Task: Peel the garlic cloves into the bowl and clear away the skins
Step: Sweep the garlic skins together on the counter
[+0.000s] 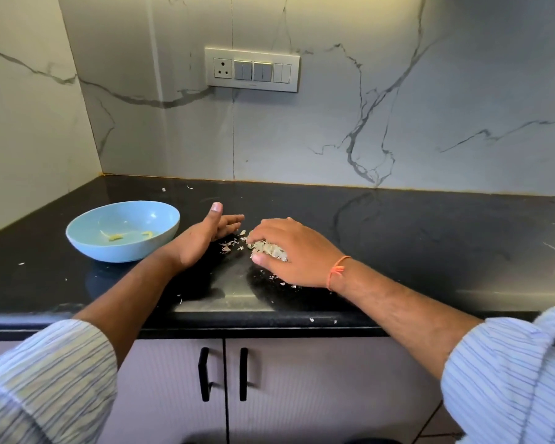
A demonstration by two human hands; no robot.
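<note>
On the glossy black surface point(398, 225), the right hand point(289, 248) curls over papery garlic skins point(268, 249), the left hand point(205, 238) spread flat beside a round blue bowl point(87, 245).

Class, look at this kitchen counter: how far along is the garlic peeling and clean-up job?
Done: peeled garlic cloves already lie in the blue bowl.
In hand: the right hand gathers a heap of skins toward the open left hand, cupped on its edge.
Left: stray flakes remain scattered over the black counter, and the heap is not yet carried off.
</note>
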